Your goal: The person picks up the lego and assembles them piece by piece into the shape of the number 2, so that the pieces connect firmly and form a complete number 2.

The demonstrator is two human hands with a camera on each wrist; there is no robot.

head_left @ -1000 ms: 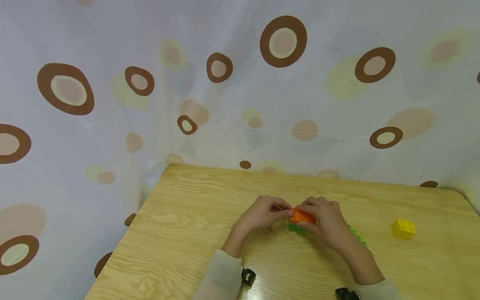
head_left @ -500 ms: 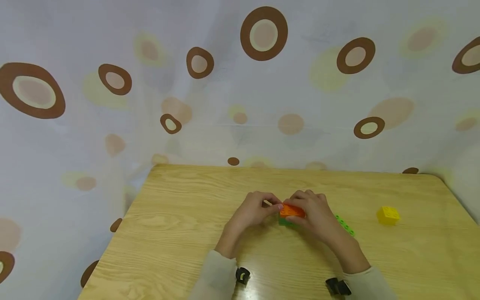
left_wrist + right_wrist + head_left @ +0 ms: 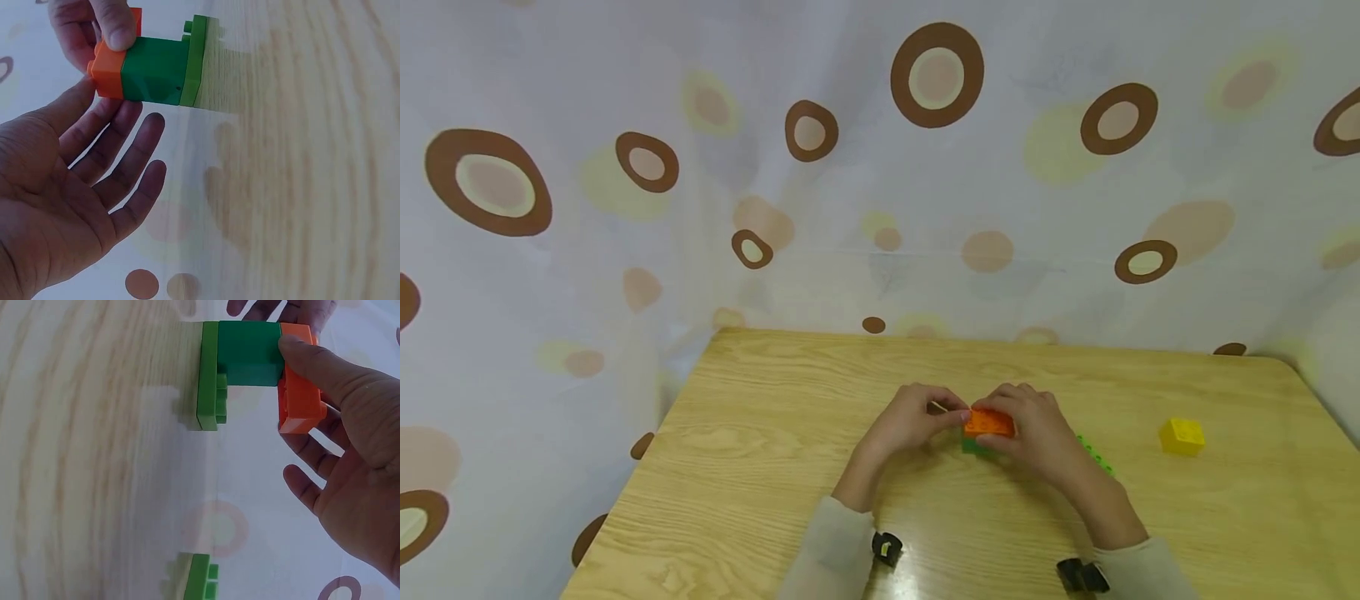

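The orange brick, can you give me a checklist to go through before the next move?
1. Right hand gripping the orange brick: ok.
2. Left hand touching the brick's other end: ok.
3. Orange brick meeting the dark green brick without a visible gap: ok.
4. Orange brick pressed on tightly: cannot tell.
5. Support under the orange brick's right end: not ok, it overhangs.
6. Yellow brick apart from the stack: ok.

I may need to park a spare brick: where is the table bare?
The table is bare left of the left hand, and between the separate light green brick and the yellow brick. It's crowded around the dark green brick and orange brick, where the right hand grips.
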